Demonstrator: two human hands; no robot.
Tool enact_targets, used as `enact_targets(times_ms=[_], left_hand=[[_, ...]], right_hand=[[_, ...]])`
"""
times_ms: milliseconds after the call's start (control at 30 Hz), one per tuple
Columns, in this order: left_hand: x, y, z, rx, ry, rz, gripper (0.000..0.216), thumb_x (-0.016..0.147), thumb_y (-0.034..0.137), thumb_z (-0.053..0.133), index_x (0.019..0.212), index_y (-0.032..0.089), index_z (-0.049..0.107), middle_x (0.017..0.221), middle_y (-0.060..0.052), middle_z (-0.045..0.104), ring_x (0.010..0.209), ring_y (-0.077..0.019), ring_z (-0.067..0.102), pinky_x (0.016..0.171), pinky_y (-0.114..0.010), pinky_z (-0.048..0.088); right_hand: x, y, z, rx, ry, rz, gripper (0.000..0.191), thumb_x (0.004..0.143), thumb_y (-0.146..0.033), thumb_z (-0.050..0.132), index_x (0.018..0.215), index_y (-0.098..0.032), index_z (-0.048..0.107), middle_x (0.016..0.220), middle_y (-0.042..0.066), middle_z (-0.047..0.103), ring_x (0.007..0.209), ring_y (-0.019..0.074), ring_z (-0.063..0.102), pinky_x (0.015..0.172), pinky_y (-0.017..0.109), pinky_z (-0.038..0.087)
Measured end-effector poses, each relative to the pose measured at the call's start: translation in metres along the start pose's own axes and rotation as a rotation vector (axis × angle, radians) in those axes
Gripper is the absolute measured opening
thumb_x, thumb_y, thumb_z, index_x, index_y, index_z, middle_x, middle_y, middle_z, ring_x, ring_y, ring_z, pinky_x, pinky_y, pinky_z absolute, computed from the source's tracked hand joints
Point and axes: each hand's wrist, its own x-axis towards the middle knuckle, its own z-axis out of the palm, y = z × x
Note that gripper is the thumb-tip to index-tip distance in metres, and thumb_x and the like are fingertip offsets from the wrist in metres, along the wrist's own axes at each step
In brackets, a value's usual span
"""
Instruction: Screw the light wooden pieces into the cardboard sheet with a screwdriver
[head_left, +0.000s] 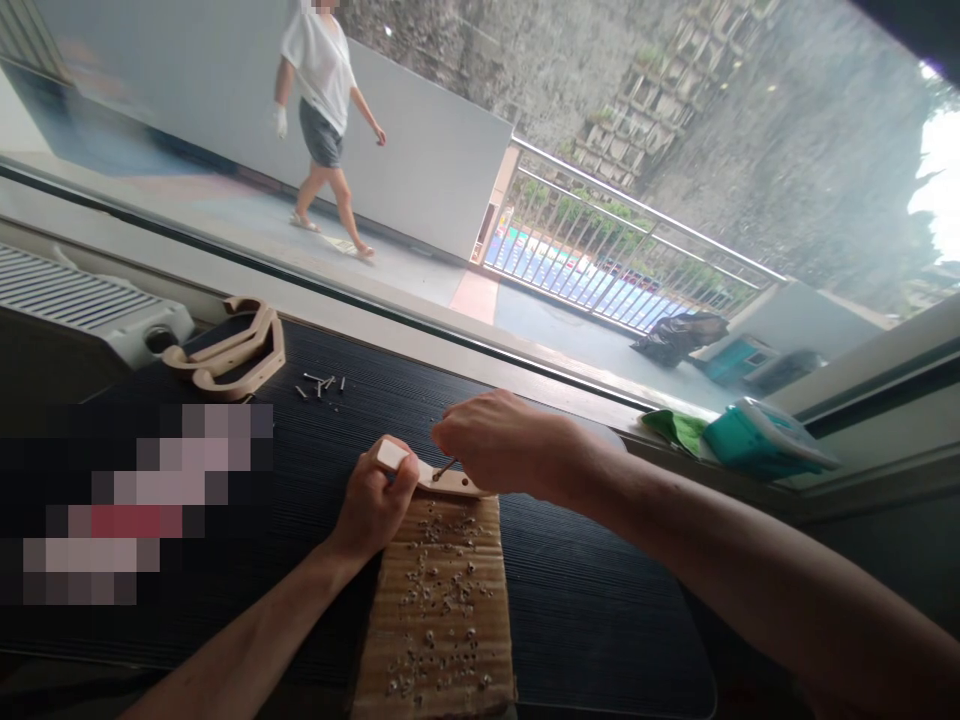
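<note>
My left hand point(375, 505) is closed round the upturned end of a pale wooden hook point(480, 491), with the thumb over its top. The hook rests at the far end of a corrugated brown block point(439, 610) that is pitted with several small holes. Above the hook, my right hand point(510, 440) is closed with its fingers bent. A thin metal tool shaft point(448, 467) comes out below these fingers and slants down to a hole in the hook. The rest of that tool is hidden in my grip. Another dark hole shows nearer the hook's right end.
Several wooden hooks point(244, 360) lie at the back left of the black table point(600, 600), near loose screws point(319, 385). A teal box point(765, 440) and a green cloth point(675, 430) sit by the window. Outside the glass, a person point(322, 90) walks past.
</note>
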Motion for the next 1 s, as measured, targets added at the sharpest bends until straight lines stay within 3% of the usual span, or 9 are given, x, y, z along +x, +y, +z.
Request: enact_targets(times_ms=[267, 367, 467, 600, 833, 1000], left_hand=[[0.000, 0.001, 0.000, 0.009, 0.022, 0.008, 0.025, 0.083, 0.039, 0.041, 0.073, 0.020, 0.054, 0.069, -0.002, 0.062, 0.070, -0.0195, 0.061, 0.068, -0.030, 0.048], [0.000, 0.001, 0.000, 0.007, 0.023, 0.009, 0.025, 0.083, 0.039, 0.042, 0.073, 0.020, 0.054, 0.067, -0.001, 0.062, 0.068, -0.0189, 0.060, 0.069, -0.030, 0.048], [-0.001, 0.001, 0.000, 0.003, 0.020, 0.006, 0.025, 0.083, 0.040, 0.042, 0.073, 0.020, 0.053, 0.067, -0.001, 0.062, 0.069, -0.0188, 0.060, 0.069, -0.030, 0.048], [-0.001, 0.001, 0.000, 0.003, 0.027, -0.002, 0.024, 0.082, 0.040, 0.042, 0.074, 0.020, 0.054, 0.068, -0.001, 0.062, 0.069, -0.0188, 0.060, 0.069, -0.030, 0.048], [0.000, 0.001, 0.000, -0.003, 0.023, -0.002, 0.025, 0.083, 0.041, 0.041, 0.073, 0.021, 0.053, 0.067, -0.001, 0.061, 0.069, -0.0188, 0.061, 0.068, -0.029, 0.048], [0.000, 0.001, 0.000, -0.004, 0.028, 0.003, 0.025, 0.082, 0.041, 0.042, 0.072, 0.021, 0.053, 0.068, -0.002, 0.062, 0.069, -0.0194, 0.061, 0.070, -0.030, 0.048]], right_hand=[[0.006, 0.005, 0.002, 0.002, -0.006, -0.019, 0.018, 0.080, -0.012, 0.055, 0.090, -0.012, 0.071, 0.074, 0.009, 0.070, 0.074, 0.0195, 0.064, 0.053, 0.025, 0.034], [0.007, 0.007, 0.002, 0.021, -0.007, 0.028, 0.020, 0.084, -0.019, 0.052, 0.089, -0.013, 0.070, 0.081, 0.010, 0.071, 0.078, 0.0203, 0.065, 0.056, 0.026, 0.037], [0.005, 0.007, 0.001, 0.045, 0.007, 0.044, 0.024, 0.081, -0.022, 0.056, 0.102, -0.015, 0.067, 0.092, 0.009, 0.071, 0.084, 0.0215, 0.065, 0.058, 0.026, 0.039], [0.001, 0.005, -0.002, 0.032, 0.020, 0.009, 0.027, 0.078, -0.011, 0.056, 0.102, -0.016, 0.067, 0.103, 0.008, 0.069, 0.086, 0.0190, 0.063, 0.056, 0.025, 0.037], [0.005, 0.009, 0.001, 0.000, 0.040, 0.032, 0.019, 0.083, -0.016, 0.052, 0.087, -0.014, 0.070, 0.085, 0.007, 0.070, 0.077, 0.0161, 0.062, 0.055, 0.025, 0.032], [0.002, 0.013, 0.004, 0.054, 0.049, 0.048, 0.021, 0.080, -0.022, 0.057, 0.096, -0.019, 0.069, 0.089, 0.004, 0.071, 0.076, 0.0160, 0.060, 0.054, 0.026, 0.030]])
